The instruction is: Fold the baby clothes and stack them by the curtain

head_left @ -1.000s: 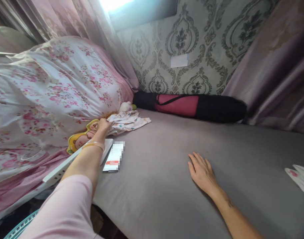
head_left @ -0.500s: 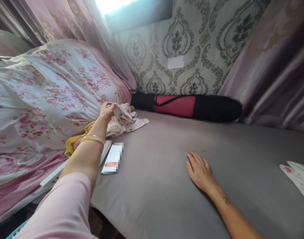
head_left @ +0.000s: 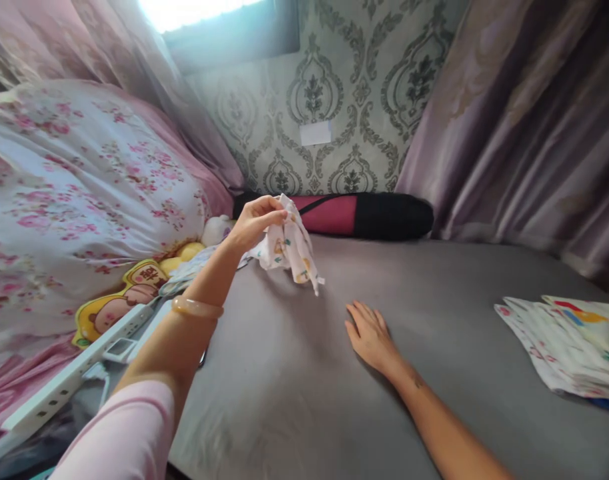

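Pinched between the fingers of my left hand is a white printed cloth, which hangs in folds above the grey bed sheet. Small yellow and green figures mark the cloth; whether it is a garment I cannot tell. My right hand rests palm down on the sheet with its fingers spread, holding nothing. Behind my left forearm, a light-coloured cloth lies at the bed's left side, partly covered by the arm.
A black and red long bag lies along the wall. Folded printed cloths are stacked at the right. On the left are a yellow cartoon cushion, a white power strip and a floral cover over something bulky.
My left hand has lifted the printed cloth off the bed and brought it right. My right hand stays flat on the sheet. The view has turned right, showing the folded stack.
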Action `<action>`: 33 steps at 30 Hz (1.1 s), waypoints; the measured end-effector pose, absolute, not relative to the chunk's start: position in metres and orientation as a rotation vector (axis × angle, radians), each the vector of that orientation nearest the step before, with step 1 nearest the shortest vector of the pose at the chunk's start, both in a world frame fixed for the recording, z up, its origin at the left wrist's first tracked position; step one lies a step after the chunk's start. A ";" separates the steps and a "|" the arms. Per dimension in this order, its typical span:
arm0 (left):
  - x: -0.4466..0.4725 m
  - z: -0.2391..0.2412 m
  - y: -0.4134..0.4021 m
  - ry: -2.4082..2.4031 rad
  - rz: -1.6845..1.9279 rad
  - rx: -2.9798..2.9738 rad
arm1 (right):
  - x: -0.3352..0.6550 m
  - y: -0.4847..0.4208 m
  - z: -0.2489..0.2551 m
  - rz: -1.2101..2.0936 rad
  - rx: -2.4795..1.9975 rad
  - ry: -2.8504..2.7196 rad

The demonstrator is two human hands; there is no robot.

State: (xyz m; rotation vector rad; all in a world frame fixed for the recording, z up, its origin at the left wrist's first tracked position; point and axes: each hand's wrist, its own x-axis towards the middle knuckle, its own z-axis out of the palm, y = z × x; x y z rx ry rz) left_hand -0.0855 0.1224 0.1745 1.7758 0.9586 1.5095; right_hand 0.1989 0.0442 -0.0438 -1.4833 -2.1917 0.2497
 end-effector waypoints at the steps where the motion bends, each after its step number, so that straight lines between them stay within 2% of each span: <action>1: -0.073 0.174 0.119 0.906 1.493 1.772 | 0.200 0.047 -0.042 0.303 -1.453 -2.128; 8: -0.009 0.151 0.094 0.673 1.388 1.680 | 0.220 0.067 -0.014 0.547 -1.254 -1.551; 16: 0.012 0.136 0.058 0.657 1.053 1.708 | 0.209 0.060 0.004 0.881 -0.920 -1.677; 21: 0.017 0.137 0.046 0.673 0.939 1.698 | 0.203 0.063 0.002 1.008 -0.880 -1.673; 24: 0.018 0.132 0.045 0.678 0.892 1.682 | 0.205 0.068 -0.001 0.989 -0.878 -1.685; 28: 0.018 0.118 0.052 0.758 0.871 1.685 | 0.217 0.073 0.004 0.807 -0.924 -1.766; 33: 0.021 0.095 0.071 0.974 1.067 1.624 | 0.249 0.064 0.049 0.635 -1.164 -1.539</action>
